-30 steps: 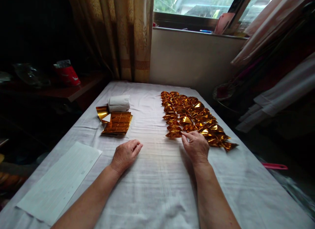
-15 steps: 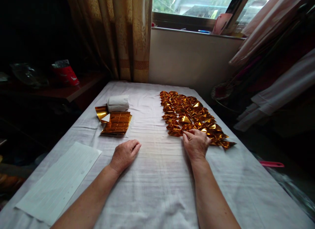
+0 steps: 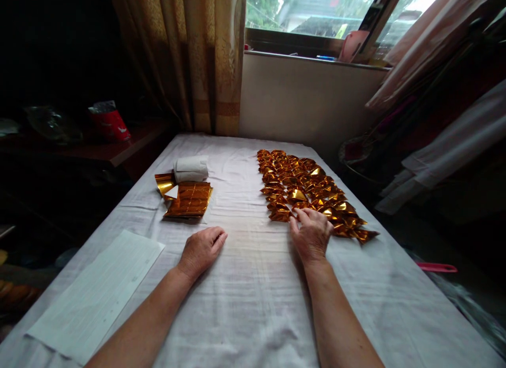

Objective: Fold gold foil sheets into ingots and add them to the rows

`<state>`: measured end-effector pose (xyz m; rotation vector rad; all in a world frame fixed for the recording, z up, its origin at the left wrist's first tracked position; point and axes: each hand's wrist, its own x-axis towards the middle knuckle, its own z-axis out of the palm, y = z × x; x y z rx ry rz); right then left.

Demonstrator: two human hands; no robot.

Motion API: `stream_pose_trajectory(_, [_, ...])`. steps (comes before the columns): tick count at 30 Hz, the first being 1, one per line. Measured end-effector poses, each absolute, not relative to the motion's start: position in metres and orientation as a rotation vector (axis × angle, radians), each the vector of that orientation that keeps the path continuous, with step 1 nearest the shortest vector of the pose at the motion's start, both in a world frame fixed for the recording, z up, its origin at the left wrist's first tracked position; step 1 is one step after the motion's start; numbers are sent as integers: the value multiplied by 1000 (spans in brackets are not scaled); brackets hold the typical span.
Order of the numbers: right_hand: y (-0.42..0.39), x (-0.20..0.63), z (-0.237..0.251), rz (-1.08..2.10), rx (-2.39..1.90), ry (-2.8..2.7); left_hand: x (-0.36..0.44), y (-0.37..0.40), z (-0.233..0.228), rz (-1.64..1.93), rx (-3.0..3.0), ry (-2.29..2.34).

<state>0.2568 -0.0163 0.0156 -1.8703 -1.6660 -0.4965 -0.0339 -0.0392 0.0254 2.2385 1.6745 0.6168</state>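
Rows of folded gold foil paper ingots (image 3: 297, 195) lie on the right half of the white cloth. My right hand (image 3: 311, 235) is at the near edge of these rows, its thumb and fingertips slightly apart beside the nearest pieces; I see nothing held in it. On the cloth left of centre rests my left hand (image 3: 203, 250), curled into a loose fist with nothing showing in it. Beyond that hand sits a stack of flat gold foil sheets (image 3: 190, 200). A roll of white paper (image 3: 191, 168) lies just behind the stack.
A white paper sheet (image 3: 98, 294) lies at the left side of the cloth-covered table (image 3: 253, 315). Left of the table, a dark shelf (image 3: 130, 146) carries a red container (image 3: 109, 121). Clothes (image 3: 446, 146) hang at the right, and a curtain (image 3: 213, 62) hangs behind.
The thumb and fingers of my right hand have parted from a pinch, and the hand has drawn slightly left. My left hand stays in place. The view has tilted slightly upward.
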Motion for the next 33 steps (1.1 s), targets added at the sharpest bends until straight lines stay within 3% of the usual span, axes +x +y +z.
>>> stream_pose_trajectory(13, [-21,210,9,-85,-1459,-2047,-41,-37,23,856,2253,1581])
stream_pose_trajectory(18, [-22,201,5,86,-1464,-2126,-59,-28,26,1008,2363,1867])
stream_pose_trajectory(24, [-19,201,2,148,-1471,-2079,-87,-14,11,792,2338,2238])
stream_pose_trajectory(28, [-18,202,0,165,-1465,-2059,-94,-13,4,620,2324,2272])
stream_pose_trajectory(33, [-18,202,0,184,-1460,-2046,-98,-13,9,660,2331,2200])
